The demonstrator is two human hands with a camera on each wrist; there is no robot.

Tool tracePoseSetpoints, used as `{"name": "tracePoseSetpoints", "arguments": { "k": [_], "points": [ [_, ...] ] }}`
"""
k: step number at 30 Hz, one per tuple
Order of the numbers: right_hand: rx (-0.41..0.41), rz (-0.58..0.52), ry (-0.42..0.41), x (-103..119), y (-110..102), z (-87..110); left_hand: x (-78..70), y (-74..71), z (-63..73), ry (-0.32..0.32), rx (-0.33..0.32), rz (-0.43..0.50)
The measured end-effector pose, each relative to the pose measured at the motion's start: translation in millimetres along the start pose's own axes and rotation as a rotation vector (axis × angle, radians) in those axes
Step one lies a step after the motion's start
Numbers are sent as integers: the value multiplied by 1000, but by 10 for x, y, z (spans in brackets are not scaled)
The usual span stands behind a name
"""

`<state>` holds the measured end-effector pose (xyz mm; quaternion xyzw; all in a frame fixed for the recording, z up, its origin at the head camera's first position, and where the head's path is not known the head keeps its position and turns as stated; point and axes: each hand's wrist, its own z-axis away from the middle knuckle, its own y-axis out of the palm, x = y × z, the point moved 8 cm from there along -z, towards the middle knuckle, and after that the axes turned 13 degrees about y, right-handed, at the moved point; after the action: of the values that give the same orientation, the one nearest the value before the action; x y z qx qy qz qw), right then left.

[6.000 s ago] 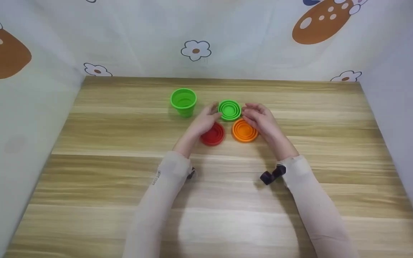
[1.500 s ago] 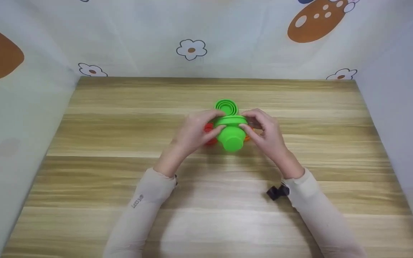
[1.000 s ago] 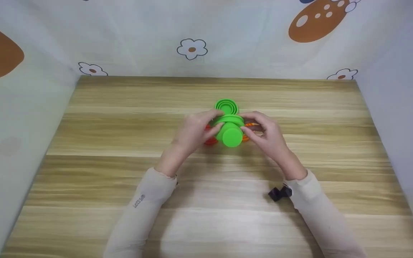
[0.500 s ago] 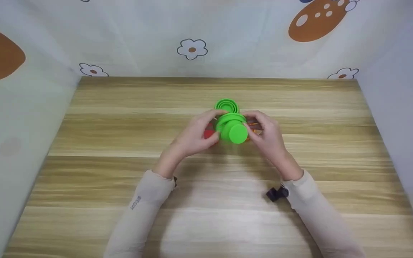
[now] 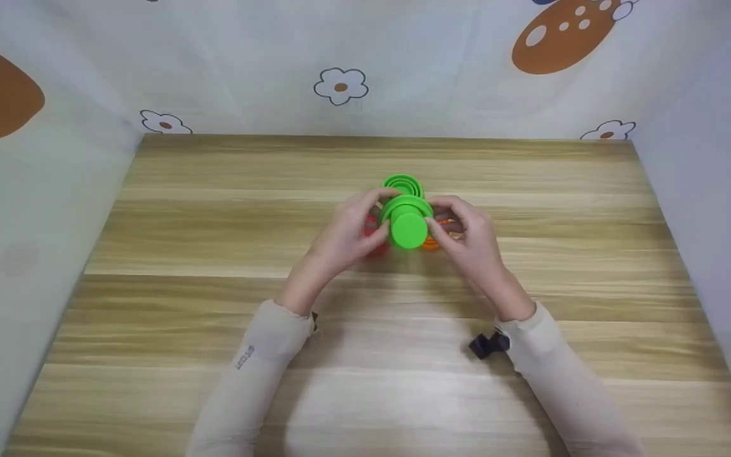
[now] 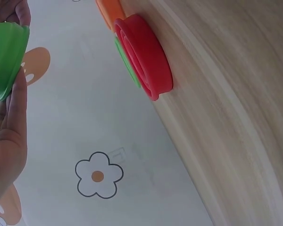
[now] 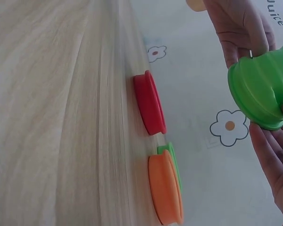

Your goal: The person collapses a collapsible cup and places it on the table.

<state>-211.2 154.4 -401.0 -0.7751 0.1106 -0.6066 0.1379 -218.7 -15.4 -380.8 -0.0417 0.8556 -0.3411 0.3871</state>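
Note:
A green collapsible cup (image 5: 409, 230) is held up off the table between both hands, tilted so its round base faces the head camera. My left hand (image 5: 348, 233) pinches its left side, with fingers at the rim and thumb lower down. On the other side my right hand (image 5: 476, 240) grips it the same way. In the right wrist view the cup wall (image 7: 264, 84) looks creased near the thumb. Below and behind lie three flattened cups: a green one (image 5: 401, 184), a red one (image 6: 151, 59) and an orange one (image 7: 164, 188). In the head view the hands and held cup partly cover them.
The flattened cups sit close together on a wood-grain table (image 5: 213, 317). A pale curtain with flower prints (image 5: 340, 86) stands along the far edge, and similar walls flank both sides. A small black device (image 5: 489, 344) is strapped at the right wrist.
Six seconds ago the green cup stood extended at the left, and both hands were by the flattened green one. Since it was picked up, its base has tilted up and moved closer to the rim.

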Motion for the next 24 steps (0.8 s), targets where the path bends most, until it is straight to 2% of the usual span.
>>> {"name": "tracePoseSetpoints", "arguments": {
  "k": [3,11,14,17,21,24],
  "points": [
    [42,-44,37,-27,25,1,10,-15,-4,-19,-21,-14],
    [177,-177,167,-130,96,5,63,-34,7,-101,-69,36],
    [165,-225,208,-169,94,-9,77,-18,12,-123,-68,64],
    [135,-261,224,-192,79,-22,81,17,17,-133,-50,139],
    [96,-282,239,-211,56,-31,74,73,32,-140,-4,248],
    [68,-290,249,-209,39,-36,69,116,47,-149,42,281]
  ]
}}
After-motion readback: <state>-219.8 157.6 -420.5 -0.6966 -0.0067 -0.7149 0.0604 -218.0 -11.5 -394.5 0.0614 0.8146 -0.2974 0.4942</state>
